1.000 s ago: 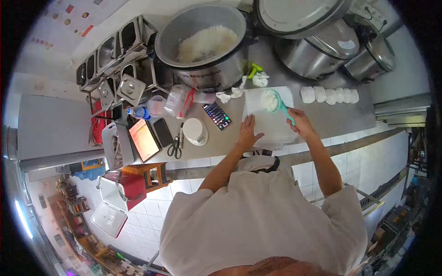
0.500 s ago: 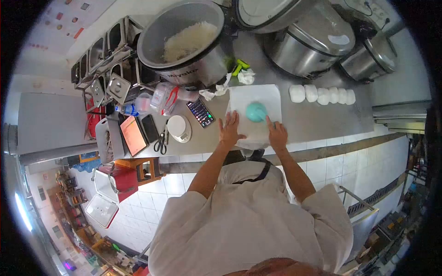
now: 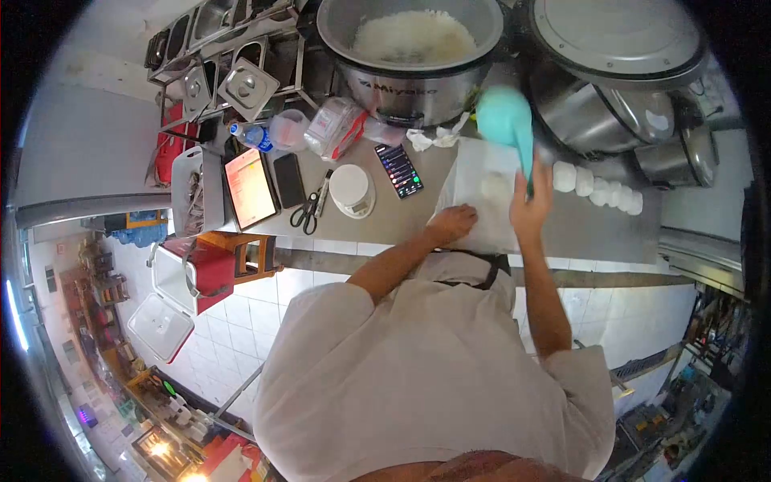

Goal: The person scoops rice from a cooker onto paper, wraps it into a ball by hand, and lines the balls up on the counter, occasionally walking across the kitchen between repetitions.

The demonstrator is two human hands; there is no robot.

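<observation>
My right hand (image 3: 532, 205) grips the handle of a turquoise scoop (image 3: 504, 116) with a round bowl, slightly blurred and raised over the far edge of a white paper sheet (image 3: 482, 221). On that sheet lies a pale, roundish mound (image 3: 496, 187), apparently rice. At the sheet's near left edge rests my left hand (image 3: 454, 225), its fingers curled in; whatever they may hold is hidden. White rice (image 3: 414, 36) fills part of the large open Miyako cooker (image 3: 409, 88) beyond the sheet.
A row of several white wrapped packets (image 3: 598, 189) stands right of the sheet, near steel cookers (image 3: 602, 112). To the left lie a lit phone (image 3: 398, 170), a white kitchen scale (image 3: 352, 191), scissors (image 3: 305, 215), a dark phone (image 3: 289, 181) and a tablet (image 3: 250, 189). Crumpled tissue (image 3: 438, 138) sits by the cooker.
The turquoise scoop has been lifted off the sheet, uncovering the pale mound, and is now in my right hand. My left hand has curled its fingers. The camera view has shifted.
</observation>
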